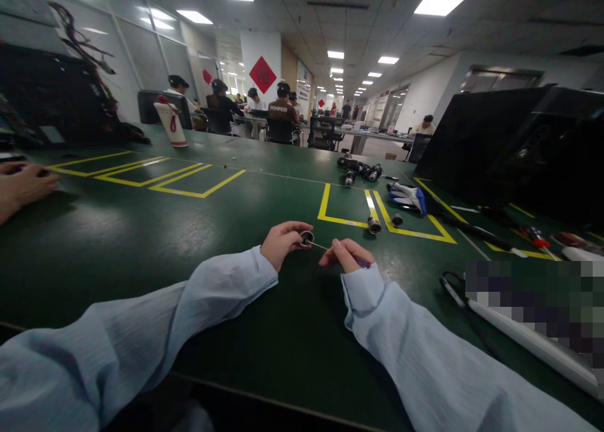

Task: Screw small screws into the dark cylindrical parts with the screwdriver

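Note:
Between the thumb and fingers of my left hand (284, 243) is a small round metal part (306, 238), its hollow end turned to the right. My right hand (348, 256) is closed round the dark purple handle of a screwdriver (319, 246). The thin shaft points left, and its tip meets the hollow of the metal part; how deep it reaches I cannot tell. Both hands are just above the green table (264, 331). Beyond my right hand, a metal cylinder (374, 225) and a smaller metal ring piece (397, 220) stand on the table.
Several dark metal parts (359, 170) lie farther back. A blue and white glove (408, 197) and a red-handled screwdriver (535, 237) are on the right, before a black box (500, 143). A white cup (170, 122) stands at back left. Another person's hand (23, 187) is at the left edge.

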The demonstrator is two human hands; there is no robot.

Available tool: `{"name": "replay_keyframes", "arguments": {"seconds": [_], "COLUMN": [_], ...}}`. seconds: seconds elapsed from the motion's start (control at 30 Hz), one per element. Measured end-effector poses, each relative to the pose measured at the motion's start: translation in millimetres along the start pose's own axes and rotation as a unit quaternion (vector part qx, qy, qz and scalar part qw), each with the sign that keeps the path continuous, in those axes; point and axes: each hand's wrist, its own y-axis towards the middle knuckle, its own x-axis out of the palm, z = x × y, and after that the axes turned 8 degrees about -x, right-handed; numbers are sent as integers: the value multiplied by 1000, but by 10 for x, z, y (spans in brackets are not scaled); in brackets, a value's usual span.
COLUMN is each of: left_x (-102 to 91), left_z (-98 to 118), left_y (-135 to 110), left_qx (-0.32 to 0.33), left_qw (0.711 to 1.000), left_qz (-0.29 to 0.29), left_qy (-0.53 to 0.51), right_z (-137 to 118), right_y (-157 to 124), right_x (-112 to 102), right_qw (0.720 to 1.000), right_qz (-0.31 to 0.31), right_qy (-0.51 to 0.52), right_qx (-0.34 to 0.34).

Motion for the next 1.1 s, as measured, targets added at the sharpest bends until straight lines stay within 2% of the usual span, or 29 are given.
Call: {"name": "replay_keyframes", "arguments": {"seconds": [0.23,0.57,0.77,1.1], "left_x": [27,61,84,64], "left_z": [-18,6,46,25], "left_y": [-33,-74,-89,-74], "left_qx": [5,44,58,63], "left_qw": [1000,996,991,987], "left_qz": [-5,5,8,6], "left_qy": [17,77,124,145], "right_z": [38,28,19,34], "right_y": [-31,-39,-51,-64], "right_x": [36,37,37,68], "right_qw": [994,984,984,963], "right_qz": [-19,-46,-44,-75], "right_qy": [-87,-154,-146,-220], "right_qx": [-64,-83,-93,-140]}}
